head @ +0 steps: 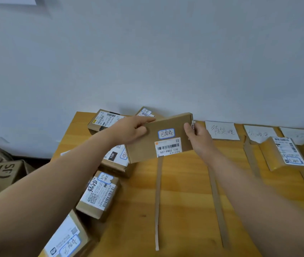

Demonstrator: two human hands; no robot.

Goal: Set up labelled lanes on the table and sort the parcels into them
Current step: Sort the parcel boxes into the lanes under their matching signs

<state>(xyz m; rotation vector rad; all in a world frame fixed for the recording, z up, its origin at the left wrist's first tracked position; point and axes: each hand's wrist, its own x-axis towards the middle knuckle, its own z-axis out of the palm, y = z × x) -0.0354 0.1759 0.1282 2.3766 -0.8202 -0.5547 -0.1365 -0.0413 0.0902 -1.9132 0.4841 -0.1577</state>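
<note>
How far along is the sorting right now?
Lanes look set up: tape strips divide the table, and paper labels sit at the far edge. One parcel already lies in a right-hand lane. Both hands, left hand and right hand, hold a flat box. Several unsorted parcels wait at left.

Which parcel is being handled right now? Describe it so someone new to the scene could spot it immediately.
Start at the wooden table against the pale wall. Above its far middle, the left hand and right hand hold a flat brown parcel in the air. Unlike the parcels lying on the table's left side, it is lifted, and its barcode label reads 507-P802 T70 under a blue-bordered handwritten sticker.
</note>
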